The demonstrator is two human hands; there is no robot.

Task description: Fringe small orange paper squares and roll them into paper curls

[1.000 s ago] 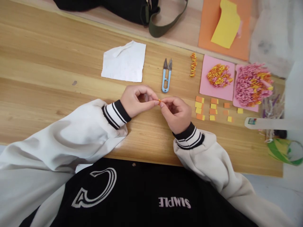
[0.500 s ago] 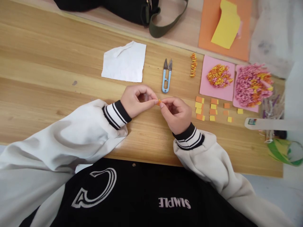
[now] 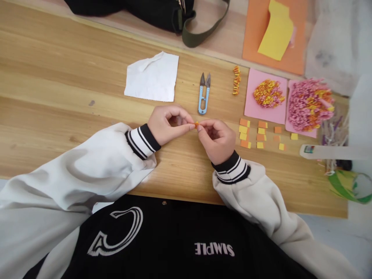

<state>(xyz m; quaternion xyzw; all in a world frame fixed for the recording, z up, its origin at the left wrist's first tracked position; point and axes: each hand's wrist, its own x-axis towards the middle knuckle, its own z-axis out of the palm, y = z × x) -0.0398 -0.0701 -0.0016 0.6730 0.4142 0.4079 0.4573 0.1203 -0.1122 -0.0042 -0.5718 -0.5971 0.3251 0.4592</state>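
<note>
Between the fingertips of both hands is a tiny orange and yellow paper piece (image 3: 197, 124), mostly hidden by the fingers. My left hand (image 3: 168, 124) pinches it from the left with thumb and forefinger. From the other side my right hand (image 3: 217, 140) pinches it the same way, so the fingertips almost meet. Just beyond the hands lie blue-handled thread snips (image 3: 202, 101), blades apart and pointing away. Several small orange and yellow paper pieces (image 3: 260, 137) are laid in columns right of my right hand. A row of twisted orange and yellow bits (image 3: 236, 80) lies farther back.
Two pink sheets (image 3: 250, 104) at the right carry an orange-yellow pile (image 3: 267, 94) and a larger pink-orange pile (image 3: 309, 104). A torn white paper (image 3: 152, 79) lies back left. A black bag (image 3: 157, 13), an orange sheet (image 3: 252, 42) and green tape (image 3: 338, 186) sit around the edges.
Both hands keep their pinch in nearly the same place; the paper piece between the fingertips has shifted slightly. The view has moved a little, and the things on the table lie as before.
</note>
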